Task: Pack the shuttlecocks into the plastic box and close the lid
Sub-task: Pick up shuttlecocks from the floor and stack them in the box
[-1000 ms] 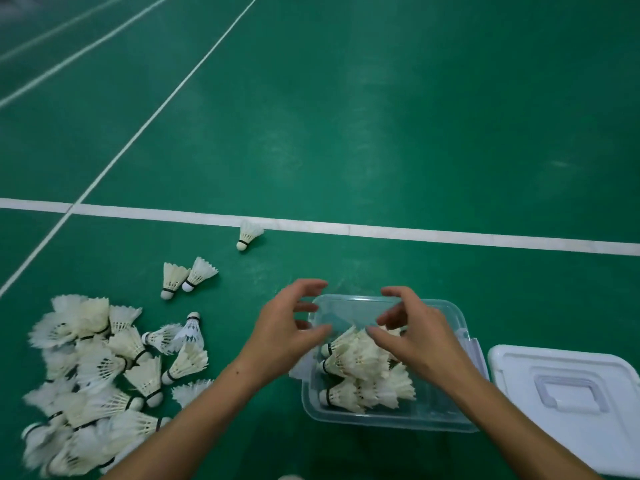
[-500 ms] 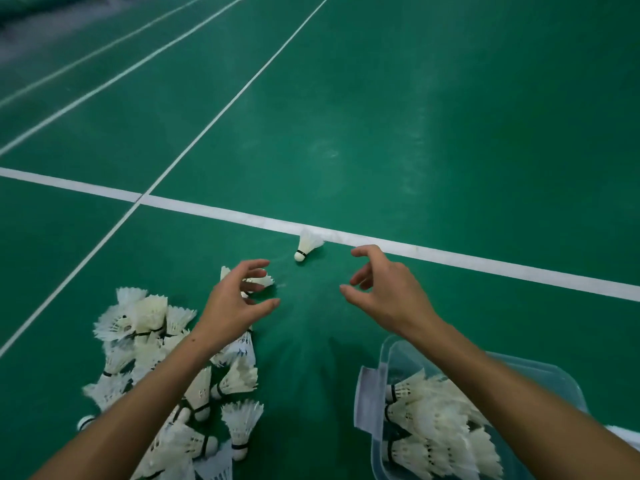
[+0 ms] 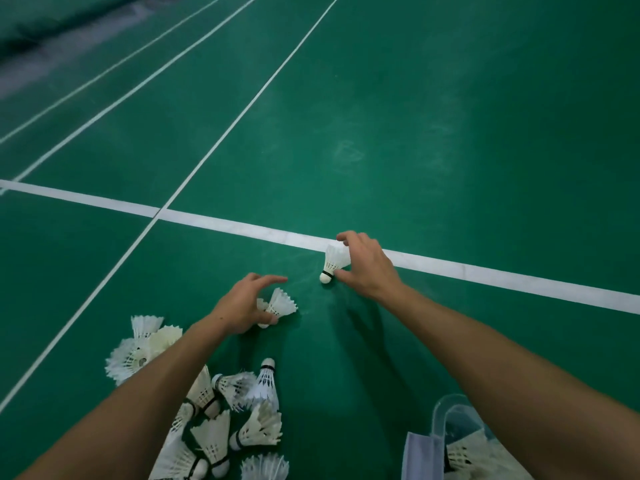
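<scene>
Both hands have reached forward from the plastic box point(image 3: 460, 441) to stray shuttlecocks on the green court floor point(image 3: 450, 150). The right hand point(image 3: 367, 268) curls thumb and fingers around the far shuttlecock point(image 3: 334, 263) by the white line point(image 3: 242, 226); the left hand point(image 3: 244, 306) closes on a nearer shuttlecock point(image 3: 282, 304). The pile point(image 3: 214, 427) lies under the left forearm, the box beneath the right. Best practice, arguably: grip near the cork, spare the feathers, then carry both back to the box.

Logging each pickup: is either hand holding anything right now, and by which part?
Right hand closes on a shuttlecock by its feather skirt; left hand grips another shuttlecock near its cork end. Both shuttlecocks seem not yet lifted.
</scene>
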Action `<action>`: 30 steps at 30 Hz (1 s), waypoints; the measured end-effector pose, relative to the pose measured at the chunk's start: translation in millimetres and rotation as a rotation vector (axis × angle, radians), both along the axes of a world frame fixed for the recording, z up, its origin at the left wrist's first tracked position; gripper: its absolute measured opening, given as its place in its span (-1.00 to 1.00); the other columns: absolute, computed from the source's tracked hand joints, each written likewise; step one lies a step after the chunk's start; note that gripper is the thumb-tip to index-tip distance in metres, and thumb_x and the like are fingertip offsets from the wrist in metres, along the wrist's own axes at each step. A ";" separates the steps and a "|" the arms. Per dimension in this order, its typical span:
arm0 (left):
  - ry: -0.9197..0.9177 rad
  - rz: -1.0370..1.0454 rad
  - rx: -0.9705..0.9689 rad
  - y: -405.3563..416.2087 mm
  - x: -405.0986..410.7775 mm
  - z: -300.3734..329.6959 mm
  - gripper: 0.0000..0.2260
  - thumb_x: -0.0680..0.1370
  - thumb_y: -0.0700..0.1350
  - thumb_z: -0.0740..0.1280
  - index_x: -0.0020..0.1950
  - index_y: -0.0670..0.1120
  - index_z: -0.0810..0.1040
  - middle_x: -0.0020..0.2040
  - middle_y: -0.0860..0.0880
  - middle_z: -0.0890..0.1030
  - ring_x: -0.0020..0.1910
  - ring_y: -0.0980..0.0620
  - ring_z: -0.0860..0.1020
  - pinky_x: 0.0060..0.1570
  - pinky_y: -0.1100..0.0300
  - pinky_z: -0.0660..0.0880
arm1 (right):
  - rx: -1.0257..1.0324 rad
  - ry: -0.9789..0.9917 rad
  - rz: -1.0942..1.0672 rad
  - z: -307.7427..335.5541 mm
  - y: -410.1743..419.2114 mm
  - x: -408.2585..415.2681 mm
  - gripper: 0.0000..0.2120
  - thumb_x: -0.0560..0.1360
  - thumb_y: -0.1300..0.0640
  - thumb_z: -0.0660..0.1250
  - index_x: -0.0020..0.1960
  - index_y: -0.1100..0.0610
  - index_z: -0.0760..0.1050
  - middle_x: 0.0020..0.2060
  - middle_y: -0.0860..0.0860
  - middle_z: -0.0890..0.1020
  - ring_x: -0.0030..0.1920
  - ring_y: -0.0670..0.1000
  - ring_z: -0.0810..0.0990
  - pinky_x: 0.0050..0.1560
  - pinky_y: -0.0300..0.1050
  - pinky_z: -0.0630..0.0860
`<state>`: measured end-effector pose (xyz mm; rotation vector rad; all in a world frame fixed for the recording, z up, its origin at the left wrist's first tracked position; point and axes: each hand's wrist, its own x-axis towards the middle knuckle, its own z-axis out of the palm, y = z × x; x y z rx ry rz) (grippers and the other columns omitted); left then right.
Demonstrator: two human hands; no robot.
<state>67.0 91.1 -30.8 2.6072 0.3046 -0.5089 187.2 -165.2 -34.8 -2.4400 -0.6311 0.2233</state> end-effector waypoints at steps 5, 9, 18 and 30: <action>0.031 -0.021 -0.041 2.7 5.2 -8.8 -0.41 0.41 -0.06 0.64 0.38 0.24 0.54 0.26 0.01 0.44 0.05 0.09 0.53 0.25 0.04 0.57 | 0.000 0.078 0.030 -19.9 14.7 7.5 -0.40 0.55 0.26 0.37 0.53 -0.02 0.29 0.32 0.09 0.55 0.32 0.19 0.50 0.27 0.16 0.51; 0.001 -0.035 -0.034 1.9 1.3 -7.6 -0.48 0.39 -0.06 0.66 0.22 0.26 0.52 0.16 0.03 0.52 -0.03 0.10 0.55 0.11 0.09 0.59 | -0.045 0.105 0.019 -24.3 15.0 -7.8 -0.38 0.56 0.34 0.30 0.53 -0.05 0.26 0.17 0.10 0.63 0.14 0.18 0.60 0.10 0.19 0.60; -0.106 0.109 -0.246 -16.4 -37.8 6.4 -0.56 0.35 -0.05 0.66 0.11 0.09 0.54 0.06 -0.05 0.60 -0.19 0.05 0.62 -0.24 0.26 0.59 | 0.092 0.152 0.003 -2.3 -17.4 -43.1 -0.42 0.56 0.24 0.38 0.50 -0.05 0.31 -0.03 0.01 0.68 -0.02 0.13 0.64 0.04 0.16 0.63; -0.401 -0.107 -0.467 -158.3 -74.4 115.4 -0.52 0.34 -0.09 0.69 0.14 0.14 0.56 0.05 0.02 0.57 -0.32 0.09 0.51 -0.27 0.22 0.53 | 0.404 0.034 -0.258 99.1 -200.9 -133.9 -0.48 0.49 0.23 0.53 0.39 0.04 0.47 -0.18 -0.04 0.66 -0.15 -0.02 0.65 0.01 0.01 0.65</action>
